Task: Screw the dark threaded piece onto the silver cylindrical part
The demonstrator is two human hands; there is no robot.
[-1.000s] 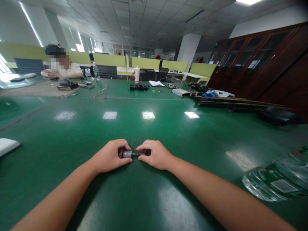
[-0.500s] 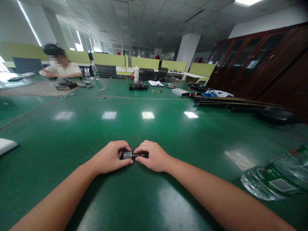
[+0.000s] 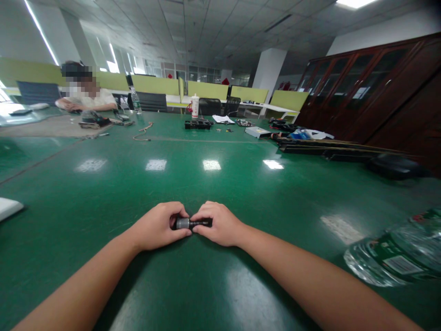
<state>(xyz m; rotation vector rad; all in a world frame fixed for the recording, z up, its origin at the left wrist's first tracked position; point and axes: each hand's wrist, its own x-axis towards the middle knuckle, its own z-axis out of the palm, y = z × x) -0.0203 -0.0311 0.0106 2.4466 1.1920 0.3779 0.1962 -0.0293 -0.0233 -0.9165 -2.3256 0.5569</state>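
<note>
Low in the middle of the view, my left hand (image 3: 159,226) is curled around a small grey metal cylinder (image 3: 183,223), its thumb and fingers closed on the sides. From the cylinder's right end runs a thin dark shaft (image 3: 203,223) with ribbed or stepped parts. The fingers of my right hand (image 3: 220,224) pinch this shaft close to the cylinder. Both hands are just over or on the green tabletop (image 3: 193,184), fingertips almost meeting. I cannot tell whether the shaft and cylinder are one piece.
A large water bottle (image 3: 396,257) lies on its side at the right. Part of a white object (image 3: 9,209) shows at the left edge. Farther back are a black part (image 3: 199,124), a white bottle (image 3: 195,106) and long dark bars (image 3: 320,147). A person (image 3: 87,96) sits far left.
Both hands keep almost the same place. The dark shaft between my right fingers looks thicker and darker than before, and the cylinder has shifted very slightly.
</note>
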